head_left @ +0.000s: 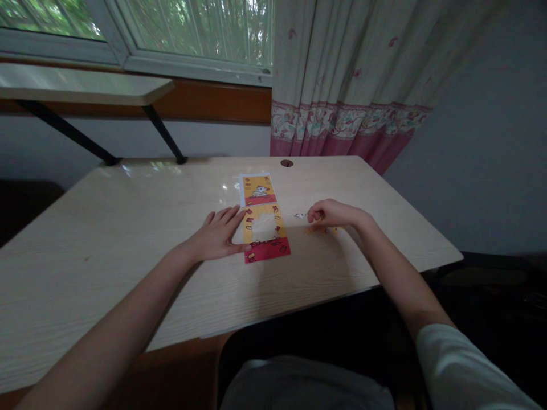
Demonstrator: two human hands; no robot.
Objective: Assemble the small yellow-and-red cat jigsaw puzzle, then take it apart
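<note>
A flat jigsaw puzzle in yellow and red lies on the table, with a pale, unfilled area in its middle. My left hand rests beside it, fingers spread, with thumb and fingertips at its left edge. Just beyond the puzzle is a picture card showing a white cartoon animal on yellow and red. To the right, my right hand is closed in a pinch, low over the table. A small white puzzle piece shows by its fingertips; whether they grip it I cannot tell. Loose yellow puzzle pieces lie under this hand, partly hidden.
The light wooden table has a round cable hole near its back edge. A raised shelf on black legs stands at the back left. Behind hangs a curtain, next to a window.
</note>
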